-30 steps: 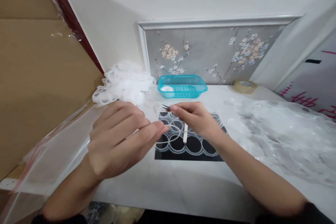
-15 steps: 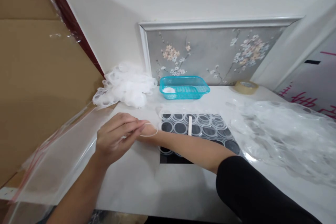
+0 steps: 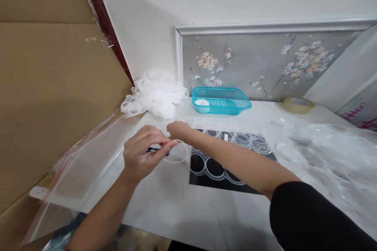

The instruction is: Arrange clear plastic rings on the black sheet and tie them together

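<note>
My left hand (image 3: 147, 150) pinches a thin clear-white plastic ring (image 3: 177, 161) by its edge, between thumb and fingers. The ring hangs just over the white table, left of the black sheet. My right hand (image 3: 179, 129) reaches across beyond the ring, toward the heap of white rings (image 3: 157, 96); its fingers curl downward with the tips hidden, so what they hold does not show. A small dark blue object (image 3: 152, 150) shows behind my left fingers. Under my right forearm lies the black sheet (image 3: 196, 180), with clear rings in rows over it.
A turquoise plastic basket (image 3: 235, 106) with a white round item (image 3: 202, 102) inside stands at the wall. Packing tape (image 3: 297, 105) sits to its right. Clear plastic rings (image 3: 330, 153) pile up on the right. Clear bags (image 3: 91, 164) and cardboard (image 3: 59, 78) border the left.
The view has swung left. My right hand has drawn away from behind my left fingers, toward the far side. The ring stays in my left hand and shows more fully.
</note>
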Motion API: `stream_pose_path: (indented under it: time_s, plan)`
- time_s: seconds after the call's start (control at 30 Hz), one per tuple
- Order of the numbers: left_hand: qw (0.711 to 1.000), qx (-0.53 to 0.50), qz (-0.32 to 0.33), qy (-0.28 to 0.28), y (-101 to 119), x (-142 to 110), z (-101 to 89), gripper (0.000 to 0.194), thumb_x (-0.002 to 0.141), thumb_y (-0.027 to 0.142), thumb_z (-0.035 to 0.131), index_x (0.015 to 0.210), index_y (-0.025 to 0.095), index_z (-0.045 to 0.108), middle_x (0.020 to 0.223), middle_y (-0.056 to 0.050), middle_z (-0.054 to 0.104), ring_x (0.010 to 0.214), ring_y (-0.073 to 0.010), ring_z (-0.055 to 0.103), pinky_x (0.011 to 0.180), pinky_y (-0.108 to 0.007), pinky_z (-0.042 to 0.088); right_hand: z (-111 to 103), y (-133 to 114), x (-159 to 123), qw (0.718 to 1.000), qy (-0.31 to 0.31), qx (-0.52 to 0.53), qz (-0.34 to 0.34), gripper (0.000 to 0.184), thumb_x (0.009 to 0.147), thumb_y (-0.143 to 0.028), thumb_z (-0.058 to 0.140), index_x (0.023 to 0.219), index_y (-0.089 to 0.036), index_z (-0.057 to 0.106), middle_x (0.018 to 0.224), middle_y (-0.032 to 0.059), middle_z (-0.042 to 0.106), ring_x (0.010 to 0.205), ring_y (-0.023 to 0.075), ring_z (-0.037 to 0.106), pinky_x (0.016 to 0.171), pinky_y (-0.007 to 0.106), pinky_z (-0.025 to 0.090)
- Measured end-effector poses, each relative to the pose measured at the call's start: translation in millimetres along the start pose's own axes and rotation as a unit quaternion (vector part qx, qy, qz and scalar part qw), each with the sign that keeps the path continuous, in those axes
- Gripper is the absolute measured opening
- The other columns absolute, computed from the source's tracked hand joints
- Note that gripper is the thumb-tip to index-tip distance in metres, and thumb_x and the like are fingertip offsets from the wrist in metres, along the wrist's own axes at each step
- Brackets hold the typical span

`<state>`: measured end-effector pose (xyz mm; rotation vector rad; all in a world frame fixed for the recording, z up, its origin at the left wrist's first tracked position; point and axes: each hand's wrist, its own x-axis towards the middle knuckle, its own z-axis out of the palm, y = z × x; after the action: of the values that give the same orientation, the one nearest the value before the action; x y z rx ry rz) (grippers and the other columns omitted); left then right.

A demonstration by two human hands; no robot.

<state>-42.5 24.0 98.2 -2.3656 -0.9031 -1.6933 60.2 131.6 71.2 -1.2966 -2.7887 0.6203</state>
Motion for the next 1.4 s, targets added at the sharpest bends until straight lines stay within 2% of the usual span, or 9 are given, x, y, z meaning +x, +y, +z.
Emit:
stream_pose_path:
  time_s: [0.13,0.2,0.27,0.33,0.4,0.63,1.03,1.23,1.4]
  plan:
    - [1.0,-0.006,-0.008,-0.001,4,-1,1.3,0.019,0.068,0.005,0.075,0.073,0.017,0.062,0.061,0.002,0.058,0.059,-0.0112,0.054,0.059,-0.029,0.047,-11,18,-24,0.99,0.005,0.142,-0.006,0.04,0.093,-0.045,0.043,0.118,-0.017,0.058,0.093,0.009,0.066,0.073,0.0139,0.062,0.058,0.023,0.047]
    - [1.0,-0.01,-0.011,-0.011,8,0,4.0,0.019,0.068,0.004,0.075,0.073,0.017,0.062,0.062,0.001,0.058,0.059,-0.0113,0.053,0.059,-0.029,0.046,-13,24,-53,0.959,-0.02,0.282,-0.011,0.053,0.097,-0.053,0.02,0.127,-0.022,0.051,0.081,0.0054,0.064,0.054,0.0079,0.053,0.043,0.018,0.038]
    - [1.0,-0.013,-0.007,-0.026,13,2,8.3,0.019,0.067,0.003,0.074,0.072,0.016,0.061,0.062,0.001,0.058,0.058,-0.0116,0.052,0.057,-0.029,0.045,-14,27,-88,0.812,-0.066,0.579,0.003,0.055,0.091,-0.06,0.032,0.127,-0.022,0.05,0.075,0.0023,0.058,0.047,0.0051,0.046,0.037,0.015,0.028]
    - [0.999,-0.012,0.003,-0.04,20,4,13.8,0.019,0.067,0.003,0.075,0.071,0.015,0.061,0.061,0.001,0.058,0.058,-0.0118,0.052,0.057,-0.029,0.044,-13,28,-123,0.66,-0.098,0.745,0.003,0.053,0.085,-0.06,0.048,0.121,-0.022,0.055,0.074,0.0014,0.056,0.05,0.0058,0.051,0.036,0.014,0.025]
    - [0.999,-0.01,0.012,-0.052,27,8,19.9,0.019,0.067,0.003,0.075,0.072,0.015,0.061,0.061,0.0,0.059,0.059,-0.0119,0.052,0.057,-0.029,0.044,-12,29,-152,0.603,-0.102,0.791,-0.015,0.045,0.082,-0.053,0.059,0.114,-0.021,0.06,0.077,0.0029,0.058,0.058,0.008,0.056,0.035,0.013,0.022]
    - [0.992,-0.041,0.039,-0.113,57,28,37.6,0.013,0.072,0.008,0.072,0.074,0.015,0.061,0.061,0.001,0.059,0.058,-0.0108,0.053,0.058,-0.029,0.045,-20,39,-197,0.705,0.034,0.706,-0.06,0.014,0.078,-0.03,0.07,0.083,-0.017,0.068,0.062,-0.002,0.06,0.044,0.0016,0.035,0.037,0.015,0.019]
    - [0.984,-0.016,0.091,-0.15,77,58,54.1,0.012,0.074,0.011,0.07,0.074,0.016,0.059,0.058,0.002,0.057,0.058,-0.0129,0.057,0.055,-0.03,0.049,-42,60,-231,0.691,0.045,0.72,-0.05,0.009,0.073,-0.023,0.073,0.072,-0.015,0.069,0.06,-0.0009,0.061,0.055,0.0058,0.051,0.051,0.017,0.04]
    - [0.985,-0.019,0.086,-0.151,80,60,59.0,0.012,0.073,0.009,0.07,0.073,0.015,0.059,0.06,0.001,0.059,0.06,-0.0131,0.057,0.056,-0.031,0.05,-44,63,-237,0.688,0.054,0.722,-0.048,0.007,0.073,-0.022,0.074,0.072,-0.016,0.07,0.061,-0.0004,0.061,0.056,0.0064,0.052,0.052,0.017,0.041]
    - [0.985,-0.013,0.101,-0.14,80,55,64.6,0.017,0.071,0.014,0.072,0.085,0.013,0.063,0.069,-0.002,0.062,0.064,-0.0145,0.058,0.058,-0.033,0.051,-46,61,-242,0.724,0.097,0.681,-0.046,0.004,0.073,-0.019,0.072,0.072,-0.016,0.071,0.059,-0.0009,0.058,0.053,0.0065,0.045,0.047,0.018,0.035]
